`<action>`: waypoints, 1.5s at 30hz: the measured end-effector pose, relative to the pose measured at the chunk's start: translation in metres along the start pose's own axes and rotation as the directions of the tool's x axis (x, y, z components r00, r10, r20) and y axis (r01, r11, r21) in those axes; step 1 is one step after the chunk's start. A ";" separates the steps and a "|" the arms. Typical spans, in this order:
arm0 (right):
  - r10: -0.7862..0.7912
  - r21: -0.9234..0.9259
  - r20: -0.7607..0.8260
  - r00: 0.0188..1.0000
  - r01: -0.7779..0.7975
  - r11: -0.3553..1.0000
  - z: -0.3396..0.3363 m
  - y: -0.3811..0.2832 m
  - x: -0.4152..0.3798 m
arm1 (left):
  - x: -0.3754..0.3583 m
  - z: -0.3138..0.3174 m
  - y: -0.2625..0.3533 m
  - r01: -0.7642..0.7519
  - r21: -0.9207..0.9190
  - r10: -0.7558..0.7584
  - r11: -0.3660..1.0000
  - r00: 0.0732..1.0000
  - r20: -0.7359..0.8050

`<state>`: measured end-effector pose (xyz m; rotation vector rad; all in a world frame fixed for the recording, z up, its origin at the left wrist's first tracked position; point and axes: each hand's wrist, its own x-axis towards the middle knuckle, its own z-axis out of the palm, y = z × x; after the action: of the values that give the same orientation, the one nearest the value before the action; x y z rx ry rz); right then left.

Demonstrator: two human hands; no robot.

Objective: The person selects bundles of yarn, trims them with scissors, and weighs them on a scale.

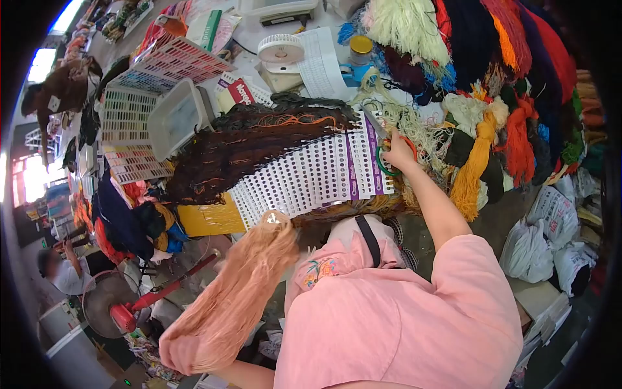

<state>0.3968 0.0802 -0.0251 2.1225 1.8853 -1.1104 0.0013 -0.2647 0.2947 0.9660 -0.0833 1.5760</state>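
counting one pair of scissors (376, 126) and one pinkish skein (236, 295) at the two hands. gripping the scissors with the right hand (398, 153), closed around the green and orange handles, above the right end of the cards (291, 175). pointing up and to the left with the blades; cannot tell how far apart. reaching with the left forearm (245, 374) to the lower end of the skein; cannot see the fingers of the left hand, hidden there, and so cannot tell how far closed. slanting, in the skein's case, from near the front edge of the cards down to the lower left, beside the pink shirt (402, 311); cannot tell whether touching the cards at the upper end.

too many cards to count surely, overlapping in a row, with at least two purple bands showing. lying across their upper left, one mass of dark brown yarn (240, 142). farther back: one tub (178, 123), one small white fan (280, 52), one jar (361, 50) with a yellow lid, one red packet (241, 93), one green book (211, 30). hanging at the right, one yellow skein (478, 165). standing at the lower left, one larger fan (110, 305), with one co-worker (70, 275) beyond.
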 end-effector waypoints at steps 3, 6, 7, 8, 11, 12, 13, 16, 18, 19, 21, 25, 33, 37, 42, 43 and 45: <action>-0.033 -0.089 -0.026 0.999 0.031 0.996 -0.008 -0.009 0.000 | 0.033 -0.003 -0.016 -0.039 0.439 0.171 0.898 0.948 -0.268; -0.024 -0.228 -0.042 0.999 0.014 0.973 -0.048 -0.030 -0.021 | 0.049 0.008 -0.016 0.068 0.761 0.412 0.646 0.808 -0.422; -0.019 -0.267 -0.061 0.998 0.002 0.964 -0.059 -0.034 -0.027 | 0.053 0.011 -0.015 0.129 0.830 0.498 0.543 0.746 -0.442; -0.031 -0.352 -0.072 0.997 0.004 0.936 -0.068 -0.035 -0.032 | 0.057 0.015 -0.013 0.200 0.878 0.585 0.434 0.679 -0.444; -0.047 -0.298 -0.248 0.968 -0.030 0.954 -0.094 -0.042 -0.067 | 0.065 0.032 -0.005 0.455 0.884 0.824 0.103 0.458 -0.332; -0.111 -0.218 -0.342 0.933 0.037 0.975 -0.093 -0.034 -0.073 | 0.069 0.035 0.001 0.544 0.839 0.880 0.005 0.397 -0.262; -0.160 -0.142 -0.436 0.886 0.107 0.984 -0.092 -0.033 -0.084 | 0.062 0.030 0.007 0.382 0.878 0.829 0.289 0.358 -0.429; -0.224 0.323 -0.549 0.806 0.451 0.832 -0.077 -0.040 -0.111 | -0.029 -0.014 0.059 0.021 0.562 0.359 0.827 0.750 -0.555; -0.201 0.591 -0.580 0.789 0.578 0.563 -0.049 -0.043 -0.112 | -0.039 -0.031 0.064 -0.357 0.188 0.359 0.915 0.509 -0.782; -0.151 0.899 -0.372 0.916 0.396 0.188 -0.037 -0.057 -0.125 | -0.046 -0.038 0.078 -0.567 -0.508 0.084 0.649 0.716 -0.693; -0.125 0.950 -0.232 0.965 0.198 -0.240 -0.010 -0.099 -0.138 | -0.036 -0.036 0.080 -0.511 -0.364 0.191 0.779 0.746 -0.638; -0.637 0.955 0.260 0.725 -0.292 0.057 0.010 -0.175 -0.197 | -0.003 -0.014 0.089 -0.505 -0.501 0.363 0.703 0.860 -0.358; -0.859 0.843 0.495 0.129 -0.311 0.439 0.044 -0.245 -0.269 | 0.029 -0.054 0.055 0.522 0.583 0.329 -0.623 0.851 -0.410; -0.755 0.600 0.652 -0.070 -0.561 0.570 0.056 -0.248 -0.291 | 0.025 -0.064 0.051 0.695 0.611 0.461 -0.379 0.714 -0.527; -0.598 0.507 0.741 -0.305 -0.330 0.796 0.071 -0.272 -0.312 | 0.014 -0.059 0.042 0.716 0.546 0.551 -0.435 0.692 -0.467; -0.639 0.535 0.714 -0.286 -0.365 0.762 0.078 -0.277 -0.319 | 0.007 -0.059 0.040 0.699 0.593 0.547 -0.399 0.701 -0.458; -0.683 0.588 0.707 -0.182 -0.386 0.711 0.077 -0.290 -0.329 | -0.010 -0.060 0.035 0.649 0.692 0.534 -0.318 0.725 -0.435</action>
<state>0.1125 -0.1634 0.2153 0.0726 0.7350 -2.6475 -0.0610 -0.2489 0.2657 1.3599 2.4627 1.4311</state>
